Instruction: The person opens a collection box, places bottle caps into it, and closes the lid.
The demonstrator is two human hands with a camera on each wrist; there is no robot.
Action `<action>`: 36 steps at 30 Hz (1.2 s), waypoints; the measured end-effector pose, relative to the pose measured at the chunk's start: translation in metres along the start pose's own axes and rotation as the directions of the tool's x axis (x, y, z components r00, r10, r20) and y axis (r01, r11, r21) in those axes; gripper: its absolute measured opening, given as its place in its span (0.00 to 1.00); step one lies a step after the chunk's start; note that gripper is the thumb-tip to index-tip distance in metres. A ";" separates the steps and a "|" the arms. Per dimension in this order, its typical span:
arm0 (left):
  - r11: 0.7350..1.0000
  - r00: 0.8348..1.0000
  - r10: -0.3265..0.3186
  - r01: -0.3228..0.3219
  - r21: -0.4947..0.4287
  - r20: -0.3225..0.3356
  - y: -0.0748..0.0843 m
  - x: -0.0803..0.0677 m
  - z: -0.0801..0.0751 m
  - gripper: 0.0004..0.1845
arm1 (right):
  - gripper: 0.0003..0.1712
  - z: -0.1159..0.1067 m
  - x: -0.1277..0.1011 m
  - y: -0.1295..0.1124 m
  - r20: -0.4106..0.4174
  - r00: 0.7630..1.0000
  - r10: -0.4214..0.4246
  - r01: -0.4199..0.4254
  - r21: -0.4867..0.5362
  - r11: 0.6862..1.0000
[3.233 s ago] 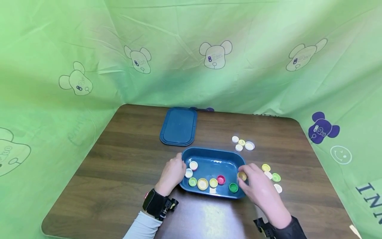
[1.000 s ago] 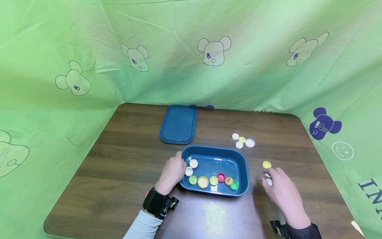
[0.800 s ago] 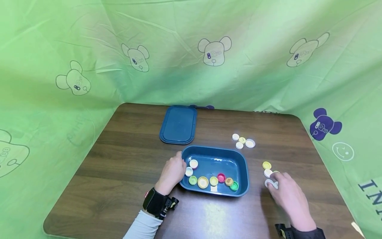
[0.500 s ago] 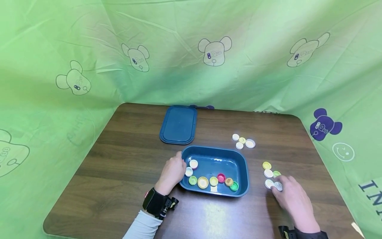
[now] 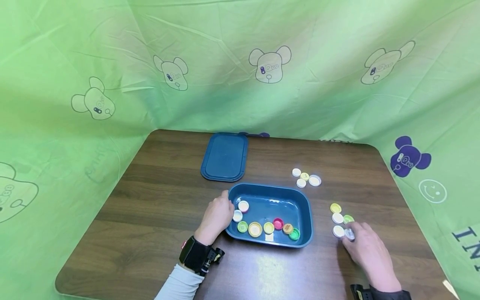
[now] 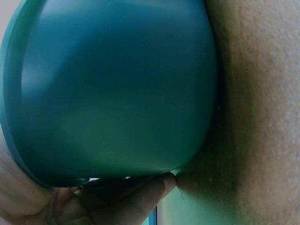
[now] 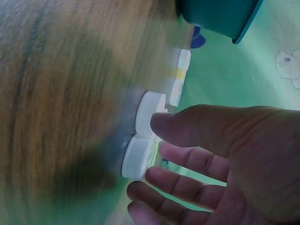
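Note:
A blue tub stands on the brown table with several coloured caps along its near side. My left hand grips its left rim; in the left wrist view the tub wall fills the frame, with my fingers curled under it. To the right of the tub my right hand pinches a white cap between thumb and forefinger on the tabletop. Another white cap lies touching it. The right wrist view shows the pinched cap and a second white cap just beyond my thumb.
A yellow cap, a white cap and a green cap lie just past my right hand. Several pale caps sit farther back. The blue lid lies flat behind the tub. Green cloth walls surround the table.
My right hand left the tub, where an orange cap now lies, moved right to the loose caps and settled on a white one. The left hand and tub stayed put.

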State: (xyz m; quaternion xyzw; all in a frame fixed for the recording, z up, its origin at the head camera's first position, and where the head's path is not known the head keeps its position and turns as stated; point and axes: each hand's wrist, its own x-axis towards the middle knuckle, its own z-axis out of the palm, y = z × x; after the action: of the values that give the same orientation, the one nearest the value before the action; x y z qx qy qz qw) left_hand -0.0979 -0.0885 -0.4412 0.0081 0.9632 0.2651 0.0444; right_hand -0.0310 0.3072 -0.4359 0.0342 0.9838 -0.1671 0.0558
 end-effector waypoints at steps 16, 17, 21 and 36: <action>1.000 1.000 -0.006 0.006 -0.013 0.007 0.002 -0.002 -0.001 0.22 | 0.18 -0.002 0.001 -0.001 -0.082 0.995 -0.049 0.048 -0.005 0.999; 1.000 1.000 -0.006 0.006 -0.013 0.007 0.002 -0.002 -0.001 0.22 | 0.17 -0.004 0.001 -0.003 -0.113 0.991 -0.066 0.066 -0.004 0.998; 1.000 1.000 -0.009 0.009 -0.014 0.008 0.002 -0.002 -0.002 0.22 | 0.18 -0.013 0.000 -0.021 -0.216 0.966 -0.143 0.147 0.004 0.989; 1.000 1.000 -0.007 0.007 -0.020 0.002 0.003 -0.002 -0.002 0.22 | 0.19 -0.017 -0.005 -0.128 -0.128 0.958 -0.257 0.261 0.021 0.965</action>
State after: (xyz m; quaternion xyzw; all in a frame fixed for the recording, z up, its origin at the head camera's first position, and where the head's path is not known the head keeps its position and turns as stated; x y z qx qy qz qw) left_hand -0.0962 -0.0874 -0.4382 0.0046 0.9604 0.2745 0.0465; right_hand -0.0384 0.1925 -0.3775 -0.0835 0.9781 -0.1888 -0.0283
